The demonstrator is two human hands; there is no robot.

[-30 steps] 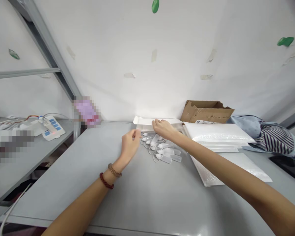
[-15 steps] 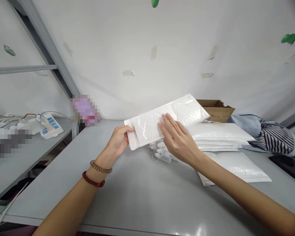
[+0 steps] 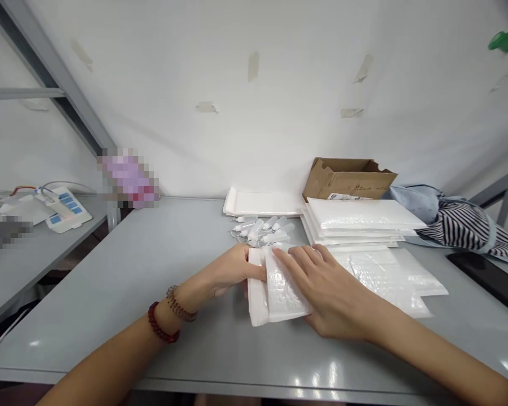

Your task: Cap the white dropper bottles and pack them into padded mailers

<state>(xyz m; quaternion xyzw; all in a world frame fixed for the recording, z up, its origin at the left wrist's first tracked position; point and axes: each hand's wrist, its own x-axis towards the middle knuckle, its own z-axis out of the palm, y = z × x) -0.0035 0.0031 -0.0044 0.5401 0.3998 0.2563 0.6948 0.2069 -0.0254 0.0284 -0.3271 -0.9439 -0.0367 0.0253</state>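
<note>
A white bubble mailer (image 3: pixel 285 296) is held low over the grey table, its flap end to the left. My left hand (image 3: pixel 232 269) grips the flap end, thumb on top near the opening. Across the mailer's right part lies my right hand (image 3: pixel 327 287), its fingers bent over the upper edge and hiding much of it. Just behind the mailer is a cluster of small translucent tube-like pieces (image 3: pixel 257 230) with white ends and thin loops. Another white mailer (image 3: pixel 264 203) lies flat by the wall.
To the right stand a stack of filled-looking white mailers (image 3: pixel 363 217) and a loose mailer (image 3: pixel 389 276). Behind them is an open cardboard box (image 3: pixel 347 179). Striped fabric (image 3: pixel 477 228) and a black phone-like object (image 3: pixel 486 282) lie at far right. A power strip (image 3: pixel 65 208) sits left.
Both hands have brought the mailer down and toward me, from a raised slant to low over the table. The tube cluster and the mailer by the wall are now uncovered.
</note>
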